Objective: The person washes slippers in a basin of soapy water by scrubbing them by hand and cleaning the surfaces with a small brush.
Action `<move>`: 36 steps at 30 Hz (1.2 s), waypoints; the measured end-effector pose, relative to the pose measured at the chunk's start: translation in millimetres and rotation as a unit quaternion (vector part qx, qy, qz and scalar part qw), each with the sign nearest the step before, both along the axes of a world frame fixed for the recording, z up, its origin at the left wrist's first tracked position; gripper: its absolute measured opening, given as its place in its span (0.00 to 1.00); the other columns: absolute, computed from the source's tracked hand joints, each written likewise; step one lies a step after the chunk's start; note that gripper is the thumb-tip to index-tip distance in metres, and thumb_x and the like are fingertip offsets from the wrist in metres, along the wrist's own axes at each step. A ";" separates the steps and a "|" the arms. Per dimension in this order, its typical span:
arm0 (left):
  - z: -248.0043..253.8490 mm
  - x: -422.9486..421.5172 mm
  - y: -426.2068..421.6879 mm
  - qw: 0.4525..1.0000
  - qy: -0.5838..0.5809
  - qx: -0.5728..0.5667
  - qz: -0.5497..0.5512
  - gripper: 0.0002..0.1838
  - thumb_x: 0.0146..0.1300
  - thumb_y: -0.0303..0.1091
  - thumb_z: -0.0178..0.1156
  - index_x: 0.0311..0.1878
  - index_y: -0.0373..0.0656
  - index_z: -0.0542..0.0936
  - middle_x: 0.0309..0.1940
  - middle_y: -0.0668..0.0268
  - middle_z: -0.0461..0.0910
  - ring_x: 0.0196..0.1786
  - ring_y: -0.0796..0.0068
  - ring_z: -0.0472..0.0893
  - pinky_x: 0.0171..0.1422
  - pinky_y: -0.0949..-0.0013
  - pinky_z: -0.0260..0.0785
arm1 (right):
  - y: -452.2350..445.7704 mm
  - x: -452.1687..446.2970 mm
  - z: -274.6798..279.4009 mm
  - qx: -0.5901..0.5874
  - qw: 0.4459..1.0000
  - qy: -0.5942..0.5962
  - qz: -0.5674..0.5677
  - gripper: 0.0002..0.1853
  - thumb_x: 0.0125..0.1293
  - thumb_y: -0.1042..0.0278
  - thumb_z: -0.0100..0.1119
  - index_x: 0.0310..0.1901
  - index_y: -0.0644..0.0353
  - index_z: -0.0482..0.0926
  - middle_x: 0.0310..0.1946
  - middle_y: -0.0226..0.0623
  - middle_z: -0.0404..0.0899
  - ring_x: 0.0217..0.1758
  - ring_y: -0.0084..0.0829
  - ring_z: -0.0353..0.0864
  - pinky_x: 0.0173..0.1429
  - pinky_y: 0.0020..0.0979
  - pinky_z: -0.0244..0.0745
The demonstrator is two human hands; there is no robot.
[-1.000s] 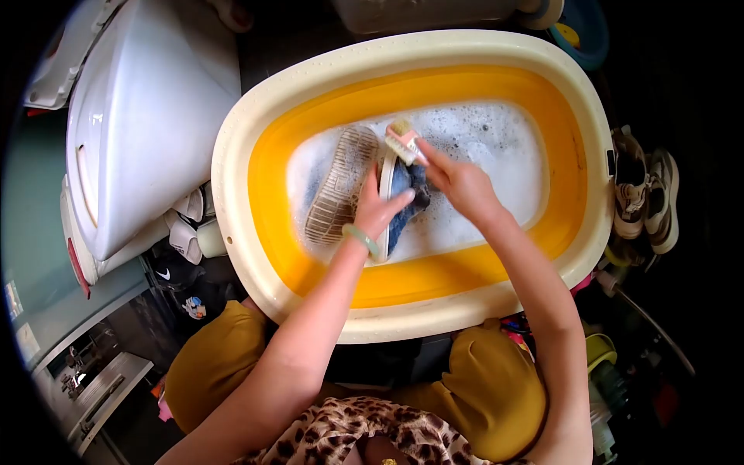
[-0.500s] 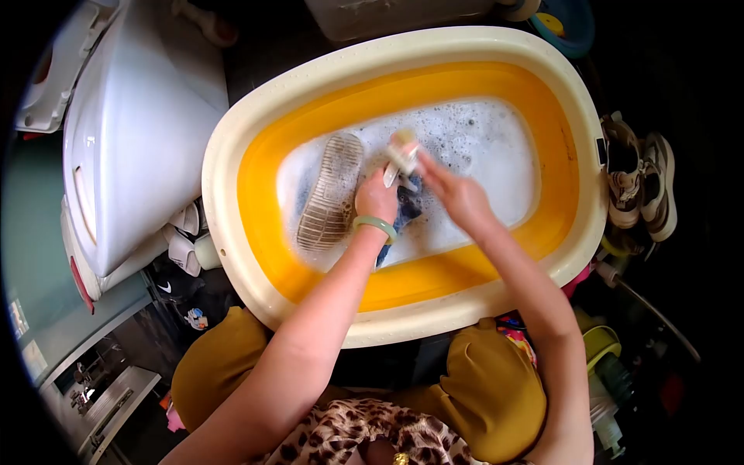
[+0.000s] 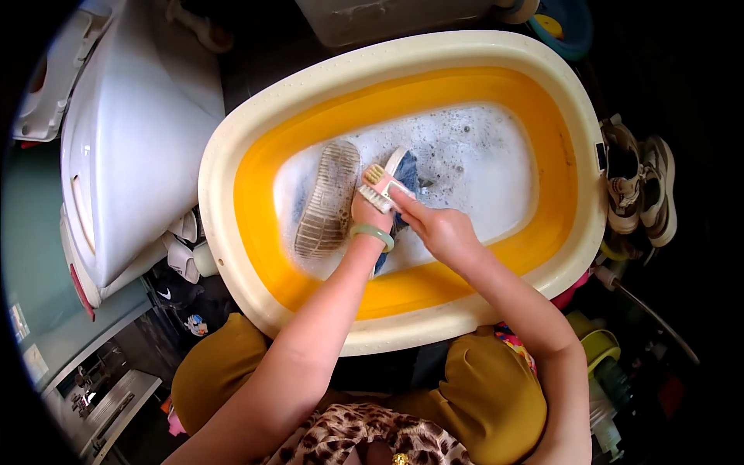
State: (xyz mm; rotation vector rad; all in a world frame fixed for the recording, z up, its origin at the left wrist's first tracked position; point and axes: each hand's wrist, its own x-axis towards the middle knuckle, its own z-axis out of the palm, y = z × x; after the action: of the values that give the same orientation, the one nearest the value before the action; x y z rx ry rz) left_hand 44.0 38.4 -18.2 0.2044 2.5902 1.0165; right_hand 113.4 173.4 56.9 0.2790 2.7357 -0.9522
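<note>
In the soapy water of the yellow and cream tub (image 3: pixel 267 178), my right hand (image 3: pixel 448 234) grips a pink and white scrubbing brush (image 3: pixel 380 186). Its bristles face up over my left hand (image 3: pixel 372 215), which wears a pale green bangle. My left hand is closed on a blue shoe with a white sole edge (image 3: pixel 406 167); the brush hides most of those fingers. Left of it, another shoe (image 3: pixel 328 200) lies sole up in the suds, the ridged sole stained brown.
A pair of sneakers (image 3: pixel 657 190) stands on the floor right of the tub. A white toilet (image 3: pixel 139 147) is close on the left. Behind the tub is a translucent bin (image 3: pixel 387 19), with a blue basin (image 3: pixel 573 35) beside it. Several basins and bottles sit at lower right.
The brush has come down and left, from above the shoe's far end to over my left hand, its bristles now showing. The blue shoe's white sole edge has come into view.
</note>
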 end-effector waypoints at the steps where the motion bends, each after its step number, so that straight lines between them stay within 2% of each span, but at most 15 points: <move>1: 5.4 1.2 1.7 1.000 -0.013 0.022 0.009 0.11 0.57 0.33 0.58 0.42 0.40 0.77 0.34 0.49 0.79 0.38 0.45 0.77 0.44 0.51 0.69 | -0.5 1.9 2.1 0.008 0.999 -0.028 0.016 0.20 0.67 0.50 0.49 0.60 0.34 0.71 0.25 0.50 0.77 0.27 0.50 0.78 0.32 0.41 0.73; 4: 8.3 -1.3 7.8 0.999 0.005 -0.053 -0.011 0.13 0.57 0.34 0.59 0.43 0.40 0.77 0.34 0.49 0.79 0.39 0.45 0.78 0.44 0.51 0.69 | 28.5 -24.7 -23.6 -0.008 0.997 -0.022 -0.073 0.19 0.67 0.50 0.49 0.60 0.34 0.71 0.29 0.49 0.79 0.30 0.49 0.78 0.33 0.40 0.73; 8: 18.5 -8.9 8.0 0.996 -0.053 -0.065 -0.004 0.18 0.55 0.34 0.62 0.48 0.39 0.77 0.39 0.48 0.79 0.44 0.47 0.78 0.49 0.56 0.69 | 62.3 -29.4 -62.7 0.019 0.995 -0.074 -0.058 0.22 0.68 0.44 0.42 0.61 0.34 0.69 0.37 0.47 0.80 0.39 0.45 0.80 0.41 0.38 0.74; 10: 33.6 -17.9 6.2 0.998 -0.055 -0.027 -0.013 0.20 0.54 0.35 0.63 0.50 0.41 0.76 0.41 0.47 0.79 0.46 0.48 0.78 0.52 0.56 0.69 | 63.3 -21.5 -57.1 -0.049 0.989 -0.095 -0.101 0.22 0.68 0.46 0.44 0.62 0.37 0.69 0.45 0.46 0.79 0.45 0.43 0.79 0.48 0.35 0.73; 14: 16.2 -47.7 20.1 0.996 -0.072 -0.029 -0.037 0.27 0.51 0.37 0.65 0.55 0.42 0.74 0.47 0.47 0.77 0.52 0.51 0.77 0.57 0.59 0.68 | 53.6 -10.7 -33.6 -0.227 0.943 -0.109 -0.219 0.22 0.68 0.49 0.47 0.62 0.40 0.69 0.46 0.45 0.79 0.45 0.44 0.80 0.49 0.34 0.72; 17: 24.7 -58.2 34.8 0.986 -0.082 -0.065 -0.131 0.23 0.53 0.40 0.62 0.52 0.41 0.76 0.47 0.48 0.78 0.51 0.51 0.77 0.56 0.59 0.69 | 33.9 -16.3 -26.2 -0.245 0.955 0.015 -0.166 0.21 0.68 0.49 0.48 0.61 0.40 0.70 0.45 0.47 0.79 0.44 0.45 0.80 0.48 0.35 0.72; 20: 3.3 -60.3 34.3 0.979 -0.083 -0.098 -0.158 0.15 0.57 0.39 0.56 0.45 0.43 0.81 0.42 0.50 0.80 0.48 0.51 0.78 0.52 0.58 0.70 | 28.2 -19.3 -26.6 -0.161 0.977 -0.038 -0.134 0.20 0.68 0.49 0.46 0.60 0.37 0.71 0.43 0.46 0.79 0.43 0.46 0.79 0.47 0.37 0.72; 22: 41.5 -56.4 36.4 0.954 -0.137 -0.160 -0.213 0.18 0.55 0.37 0.60 0.50 0.48 0.79 0.43 0.53 0.80 0.47 0.54 0.79 0.52 0.60 0.70 | 42.9 -19.1 -54.2 -0.141 0.979 -0.012 -0.149 0.19 0.69 0.48 0.45 0.59 0.35 0.72 0.42 0.45 0.80 0.43 0.46 0.79 0.46 0.38 0.72; 24: 45.7 -42.7 24.6 0.964 -0.079 -0.121 -0.224 0.14 0.55 0.35 0.61 0.45 0.46 0.80 0.38 0.52 0.81 0.43 0.52 0.79 0.49 0.60 0.70 | 57.1 -12.4 -65.9 -0.126 0.979 -0.084 -0.135 0.19 0.69 0.48 0.44 0.60 0.35 0.71 0.42 0.44 0.80 0.42 0.46 0.79 0.45 0.37 0.72; 26: 51.7 -33.0 17.2 0.983 -0.016 -0.018 -0.182 0.13 0.55 0.33 0.61 0.45 0.44 0.80 0.37 0.53 0.81 0.41 0.53 0.80 0.46 0.60 0.71 | 56.2 -7.5 -47.0 -0.191 0.962 -0.061 -0.183 0.19 0.68 0.50 0.46 0.60 0.35 0.71 0.42 0.45 0.80 0.42 0.45 0.79 0.46 0.36 0.72; 28: 60.7 -30.3 13.9 0.987 -0.031 -0.022 -0.155 0.14 0.54 0.32 0.61 0.46 0.45 0.80 0.37 0.52 0.81 0.41 0.52 0.79 0.46 0.59 0.71 | 47.6 -2.4 -1.9 -0.304 0.927 0.008 -0.220 0.20 0.68 0.58 0.52 0.62 0.43 0.70 0.43 0.40 0.81 0.41 0.33 0.80 0.46 0.27 0.72; 30: 68.7 -29.9 10.5 0.990 -0.066 -0.032 -0.118 0.16 0.53 0.30 0.61 0.47 0.46 0.80 0.37 0.51 0.80 0.40 0.50 0.79 0.45 0.58 0.71 | 25.2 7.0 11.4 -0.174 0.976 0.003 -0.128 0.21 0.68 0.58 0.52 0.62 0.40 0.69 0.41 0.42 0.82 0.37 0.36 0.80 0.43 0.29 0.73; 31: 60.8 -29.0 3.4 0.991 -0.012 -0.027 -0.130 0.17 0.54 0.31 0.62 0.49 0.47 0.80 0.36 0.52 0.80 0.39 0.50 0.79 0.44 0.58 0.71 | 13.2 10.3 20.0 -0.145 0.986 0.033 -0.076 0.20 0.68 0.55 0.51 0.62 0.37 0.69 0.39 0.45 0.81 0.36 0.41 0.80 0.42 0.33 0.73; 34: 70.8 -19.6 -0.5 0.996 0.035 0.014 -0.075 0.17 0.53 0.30 0.62 0.48 0.46 0.80 0.36 0.52 0.80 0.39 0.51 0.79 0.44 0.58 0.71 | 18.4 1.3 8.9 -0.164 0.974 -0.069 -0.140 0.20 0.68 0.53 0.50 0.61 0.36 0.70 0.41 0.46 0.80 0.37 0.45 0.80 0.42 0.37 0.73; 36: 71.2 -15.8 -7.8 0.995 0.043 0.050 -0.079 0.18 0.52 0.27 0.62 0.49 0.47 0.80 0.37 0.53 0.81 0.40 0.52 0.79 0.45 0.60 0.72 | 40.3 7.5 -41.5 -0.099 0.987 -0.061 -0.109 0.19 0.68 0.50 0.46 0.61 0.31 0.69 0.37 0.46 0.81 0.38 0.46 0.80 0.43 0.39 0.74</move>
State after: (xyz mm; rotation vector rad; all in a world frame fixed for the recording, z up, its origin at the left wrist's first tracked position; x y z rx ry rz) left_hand 28.2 30.6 53.0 0.4798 2.5531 1.1026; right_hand 120.8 213.7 15.4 0.5876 2.5128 -1.2084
